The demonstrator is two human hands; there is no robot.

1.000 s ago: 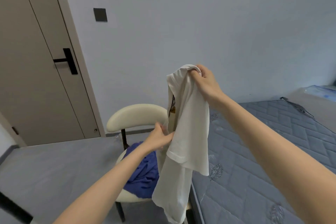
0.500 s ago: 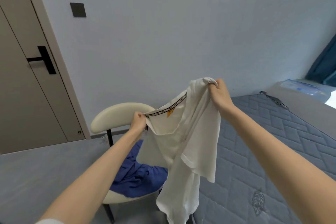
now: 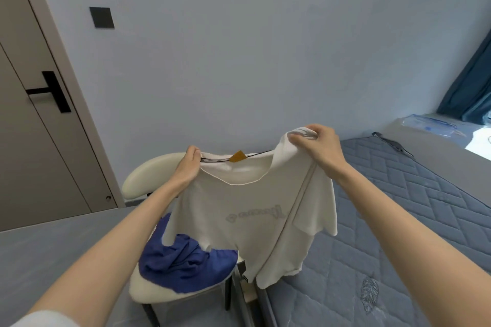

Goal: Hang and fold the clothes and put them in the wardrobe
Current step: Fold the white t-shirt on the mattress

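I hold a cream-white T-shirt [image 3: 247, 223] spread in the air by its shoulders, inside out, with an orange neck label showing and faint mirrored lettering on the chest. My left hand [image 3: 189, 167] pinches the left end of the collar. My right hand [image 3: 322, 151] grips the bunched right shoulder, slightly higher. The shirt hangs over the chair and the bed's near edge. A crumpled blue garment [image 3: 183, 265] lies on the seat of the cream chair [image 3: 148, 175], partly behind the shirt's hem. No wardrobe is in view.
A grey quilted mattress [image 3: 398, 233] fills the right side. A closed door with a black handle [image 3: 55, 91] stands at the left, and a dark switch plate [image 3: 101, 17] is on the wall. Blue curtain [image 3: 473, 82] hangs at the far right. Grey floor lies at the left.
My left hand went from the shirt's middle up to the collar and pulled left, so the hanging shirt has spread flat. The view swung to the right.
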